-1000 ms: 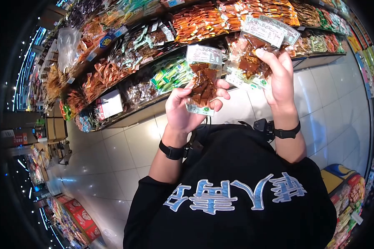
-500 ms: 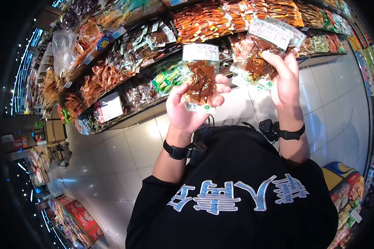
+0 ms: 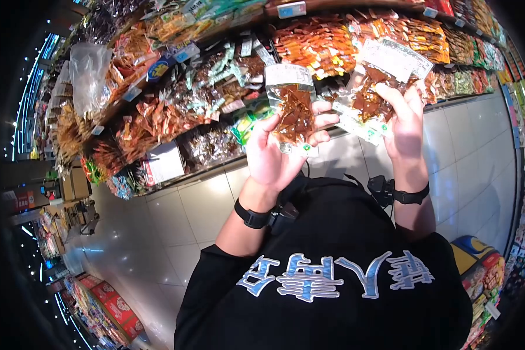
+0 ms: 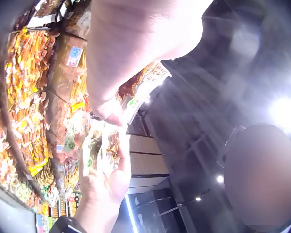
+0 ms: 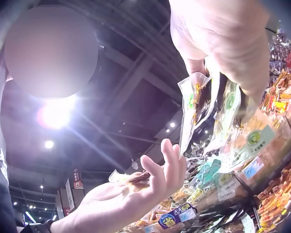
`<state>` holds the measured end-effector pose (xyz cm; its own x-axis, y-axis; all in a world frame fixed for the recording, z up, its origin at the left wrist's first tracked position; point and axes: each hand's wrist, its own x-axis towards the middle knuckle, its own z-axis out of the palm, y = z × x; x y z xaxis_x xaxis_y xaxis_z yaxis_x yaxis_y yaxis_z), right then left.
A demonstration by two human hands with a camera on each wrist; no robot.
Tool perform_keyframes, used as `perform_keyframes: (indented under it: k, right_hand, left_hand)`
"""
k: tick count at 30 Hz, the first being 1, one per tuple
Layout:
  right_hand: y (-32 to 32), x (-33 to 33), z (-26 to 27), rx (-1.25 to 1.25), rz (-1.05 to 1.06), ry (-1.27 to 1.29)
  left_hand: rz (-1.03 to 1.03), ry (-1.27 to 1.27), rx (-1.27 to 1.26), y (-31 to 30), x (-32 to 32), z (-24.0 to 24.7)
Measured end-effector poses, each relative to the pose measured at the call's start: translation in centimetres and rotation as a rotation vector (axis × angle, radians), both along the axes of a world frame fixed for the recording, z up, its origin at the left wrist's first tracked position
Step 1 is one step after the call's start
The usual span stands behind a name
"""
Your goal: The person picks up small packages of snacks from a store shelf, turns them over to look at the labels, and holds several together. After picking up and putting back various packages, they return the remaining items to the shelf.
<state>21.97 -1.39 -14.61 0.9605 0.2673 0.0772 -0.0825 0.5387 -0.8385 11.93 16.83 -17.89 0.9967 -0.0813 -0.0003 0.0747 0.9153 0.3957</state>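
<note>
In the head view the left hand (image 3: 269, 157) holds one clear packet of brown food (image 3: 296, 114), its white label at the top, thumb on one side and fingers on the other. The right hand (image 3: 406, 129) pinches several similar packets (image 3: 374, 96), overlapping and fanned, the thumb across their front. The two hands are apart, with the packets raised in front of the shelves. In the right wrist view, packets (image 5: 196, 104) hang from the right hand (image 5: 223, 39), and the left hand (image 5: 136, 196) is below with its packet lying along the palm.
Shelves of packaged snacks (image 3: 315, 46) curve across the top and left. A clear plastic bag (image 3: 89, 73) hangs at the left. Pale floor tiles (image 3: 198, 207) lie below the shelves. Display bins stand at lower left (image 3: 108, 303) and lower right (image 3: 478, 256).
The left hand and its packet have shifted slightly right in the head view. The right hand has also moved right, still holding its packets. The shelves appear shifted and larger.
</note>
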Motion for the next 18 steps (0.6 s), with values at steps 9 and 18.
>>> perform_keyframes:
  k: [9,18]
  right_hand:
    - [9.8,4.6,1.2,-0.092,-0.046,0.02]
    - [15.2,6.8,0.4,-0.188,-0.098,0.039]
  left_hand:
    - [0.1,-0.064,0.187,9.3,5.2,1.7]
    - [0.055,-0.121,0.162,15.1,7.9,1.6]
